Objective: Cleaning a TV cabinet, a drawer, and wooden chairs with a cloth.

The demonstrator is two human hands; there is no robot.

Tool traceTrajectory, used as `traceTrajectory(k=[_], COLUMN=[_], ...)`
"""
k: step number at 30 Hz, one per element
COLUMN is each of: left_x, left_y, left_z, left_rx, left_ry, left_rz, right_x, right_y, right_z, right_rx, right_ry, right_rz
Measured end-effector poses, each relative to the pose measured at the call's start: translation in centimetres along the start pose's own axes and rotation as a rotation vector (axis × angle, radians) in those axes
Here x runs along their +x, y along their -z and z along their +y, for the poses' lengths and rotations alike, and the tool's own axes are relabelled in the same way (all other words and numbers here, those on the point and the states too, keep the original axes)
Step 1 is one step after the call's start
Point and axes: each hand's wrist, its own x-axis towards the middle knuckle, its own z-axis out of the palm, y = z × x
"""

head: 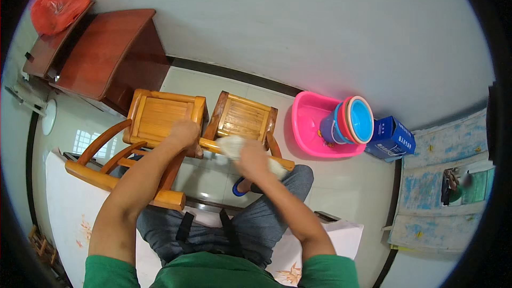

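My left hand [186,135] is closed around the left end of the top rail [209,145] of a small wooden chair, whose slatted seat [245,117] lies beyond it. Pressed against the same rail is a whitish cloth [231,147], held in my right hand [254,162]; both are blurred. Part of the cloth hangs below the rail near its right end. A second wooden chair [162,116] stands directly to the left, its curved back turned toward me. My left forearm crosses over this back and hides part of it.
A pink basin [301,122] with stacked buckets [361,119] stands at right by the wall, beside a blue box [390,138]. Reddish-brown cabinet [106,54] at upper left; a red plastic bag [60,10] sits nearby. I sit on a surface with a pale cover [72,204]. A weathered door [424,184] is at right.
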Motion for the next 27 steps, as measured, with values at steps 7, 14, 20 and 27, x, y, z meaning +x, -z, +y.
traceTrajectory(k=[7, 14, 20, 27], left_x=[0.2, -2.3, -3.5, -3.3], left_y=[-5.3, -6.6, -4.3, -4.1], left_z=[0.1, 1.6, 3.5, 3.2], left_rx=[0.148, 0.324, 0.483, 0.491], left_ry=[-0.116, -0.248, -0.314, -0.336], left_rz=[-0.112, -0.206, -0.183, -0.267], right_x=[-0.5, -7.2, -7.5, 0.4], right_y=[-1.5, 1.6, -2.0, -15.0], right_z=[-1.3, 13.7, 14.3, 23.3], right_rx=[0.278, 0.186, 0.459, 0.731], right_ry=[0.17, -0.353, 0.229, -0.099], right_rz=[-0.08, -0.267, -0.328, -0.167])
